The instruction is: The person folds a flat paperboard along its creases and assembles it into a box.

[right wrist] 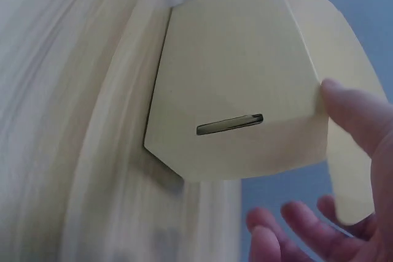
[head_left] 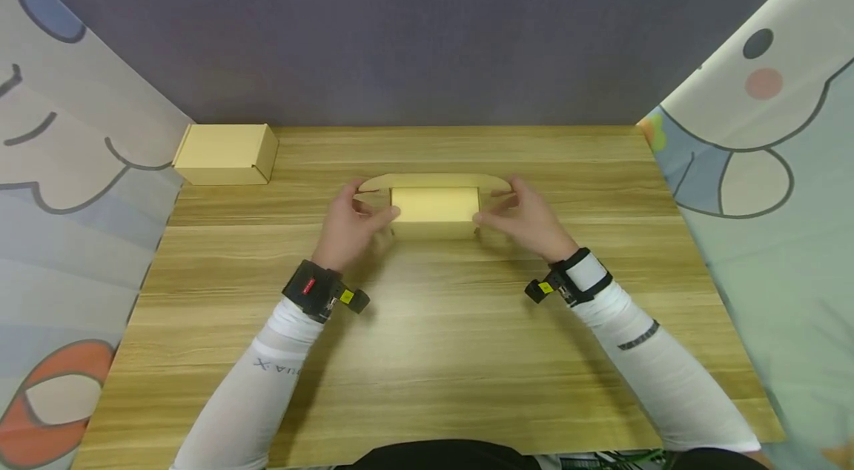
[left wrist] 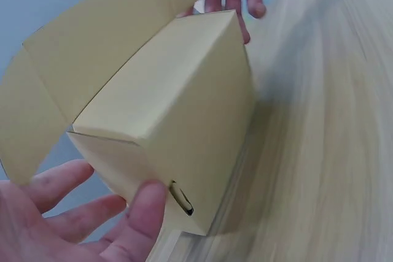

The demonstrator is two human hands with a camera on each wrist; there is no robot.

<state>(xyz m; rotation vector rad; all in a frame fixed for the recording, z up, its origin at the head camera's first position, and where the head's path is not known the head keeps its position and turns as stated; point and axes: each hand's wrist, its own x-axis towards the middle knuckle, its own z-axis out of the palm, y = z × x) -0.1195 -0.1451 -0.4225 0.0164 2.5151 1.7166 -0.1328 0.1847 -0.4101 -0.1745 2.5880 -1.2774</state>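
A plain tan cardboard box (head_left: 435, 230) stands on the table in front of me. Its lid flap (left wrist: 98, 41) is raised along the far edge, with rounded ears at both ends. My left hand (head_left: 347, 225) holds the left end, thumb at the front corner beside a narrow slot (left wrist: 182, 198) and fingers behind the end panel. At the opposite end my right hand (head_left: 534, 222) has its thumb (right wrist: 350, 111) on the box edge. Its other fingers bend around behind the flap's right ear (right wrist: 350, 194). The box's inside is hidden.
A second, closed cardboard box (head_left: 223, 151) lies at the table's back left corner. The wood-grain table (head_left: 440, 351) meets a dark grey panel (head_left: 427, 32) at the back. Printed cartoon sheets (head_left: 754, 107) hang at both sides.
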